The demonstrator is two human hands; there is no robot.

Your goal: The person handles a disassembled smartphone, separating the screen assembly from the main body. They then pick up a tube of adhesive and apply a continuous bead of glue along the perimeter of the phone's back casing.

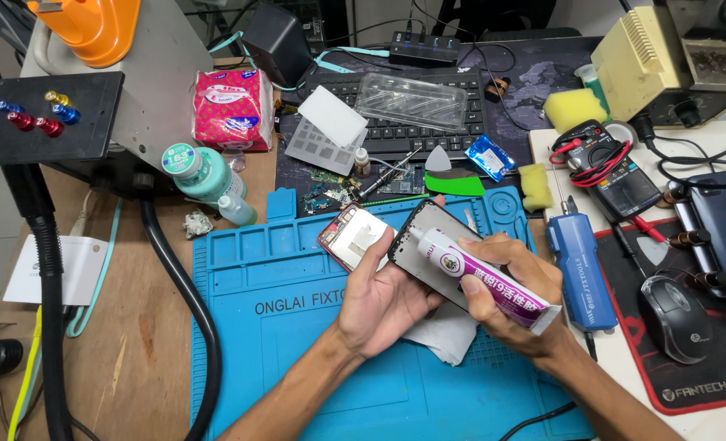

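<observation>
My left hand (pixel 383 298) holds a black phone frame (pixel 418 237) from below, tilted above the blue work mat (pixel 281 343). My right hand (pixel 510 294) grips a white and purple glue tube (pixel 481 278), whose nozzle tip rests near the upper edge of the frame. A red phone back housing (pixel 351 235) lies on the mat just left of the frame. A crumpled white tissue (pixel 445 331) sits under my hands.
A blue electric screwdriver (pixel 577 265) lies right of the mat, with a multimeter (pixel 608 167) and a mouse (pixel 677 314) beyond. Behind are a keyboard (pixel 416 131), a clear plastic tray (pixel 412 100), circuit boards (pixel 330 192), bottles (pixel 204 173), a tissue pack (pixel 232 108) and a black hose (pixel 183 286).
</observation>
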